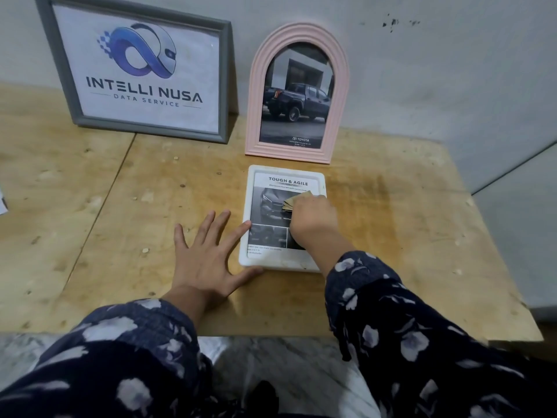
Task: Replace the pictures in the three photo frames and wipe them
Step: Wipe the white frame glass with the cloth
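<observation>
Your right hand [313, 217] pinches a cloth [297, 202], wiping the white frame [256, 257] lying at centre on the worktop [391, 236]; your left hand [208, 254], its grip spread, steadies it. All frames seem refilled; wiping is probably nearly done.

Bare plywood tabletop [407, 236] open right of the flat white rectangular frame [250, 260]; wide clear stretch also at left. Rear blocked: pink arched frame [256, 86] just behind, grey rectangular frame [227, 86] beside it, both against the wall [452, 70]
</observation>
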Demonstrator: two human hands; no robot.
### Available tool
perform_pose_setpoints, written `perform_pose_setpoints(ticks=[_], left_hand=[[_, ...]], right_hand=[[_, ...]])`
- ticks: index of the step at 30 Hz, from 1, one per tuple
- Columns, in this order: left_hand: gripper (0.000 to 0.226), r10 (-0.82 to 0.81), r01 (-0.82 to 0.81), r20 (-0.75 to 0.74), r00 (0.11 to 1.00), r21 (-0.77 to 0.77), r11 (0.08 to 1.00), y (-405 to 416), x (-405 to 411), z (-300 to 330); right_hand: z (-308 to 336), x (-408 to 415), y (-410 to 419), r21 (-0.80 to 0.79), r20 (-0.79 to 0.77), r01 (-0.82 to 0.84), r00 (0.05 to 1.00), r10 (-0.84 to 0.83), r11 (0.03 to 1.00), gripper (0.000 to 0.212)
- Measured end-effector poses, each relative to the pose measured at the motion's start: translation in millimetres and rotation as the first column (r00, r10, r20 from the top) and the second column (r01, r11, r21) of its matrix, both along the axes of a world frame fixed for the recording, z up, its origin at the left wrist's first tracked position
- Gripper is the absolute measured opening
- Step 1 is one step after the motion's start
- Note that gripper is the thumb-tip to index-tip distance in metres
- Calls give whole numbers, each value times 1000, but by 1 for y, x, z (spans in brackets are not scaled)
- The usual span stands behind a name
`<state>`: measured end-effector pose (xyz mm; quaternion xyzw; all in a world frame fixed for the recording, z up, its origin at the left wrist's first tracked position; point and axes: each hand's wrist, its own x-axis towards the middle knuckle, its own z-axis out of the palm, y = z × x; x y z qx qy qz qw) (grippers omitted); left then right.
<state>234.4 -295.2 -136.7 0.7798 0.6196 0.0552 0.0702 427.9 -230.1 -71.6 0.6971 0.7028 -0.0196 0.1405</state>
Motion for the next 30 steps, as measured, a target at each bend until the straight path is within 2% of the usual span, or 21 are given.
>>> perform_pose_setpoints(ticks=[3,8,13,16,18,20,21,23,27,30], left_hand=[[87,0,0,-10,1000,-12,1000,0,0,1],[89,-3,3,16,1000,-17,1000,-2,1,3],[89,-3,3,9,1000,-15,1000,-2,1,3],[89,-1,1,23,1000,-7,1000,-3,1,3],[88,-4,4,14,1000,-5,1000,-3,0,4],[88,-8,8,-3,1000,-10,1000,-3,0,3],[88,-11,11,-9,1000,-12,1000,-4,0,3],[88,-16,16,-21,1000,-21,1000,-3,0,3],[84,-35,34,-21,999,-61,998,-4,-2,5],[78,-50,49,-10,999,-109,993,-2,-2,8]], right_hand=[[5,0,-12,-21,32,-5,999,5,1000,23],[10,1,-34,-7,-19,1,1000,-1,1000,21],[0,11,-61,65,-35,-50,998,52,997,33],[0,19,-69,54,-160,48,986,-39,997,28],[11,25,-70,-50,-346,131,928,-140,990,27],[24,33,-70,-156,-579,233,766,-280,960,28],[28,38,-72,-147,-640,278,705,-306,949,27],[32,41,-80,-60,-680,371,664,-310,927,29],[13,24,-119,140,-622,421,742,-251,896,37],[-14,7,-140,158,-570,408,781,-254,899,49]])
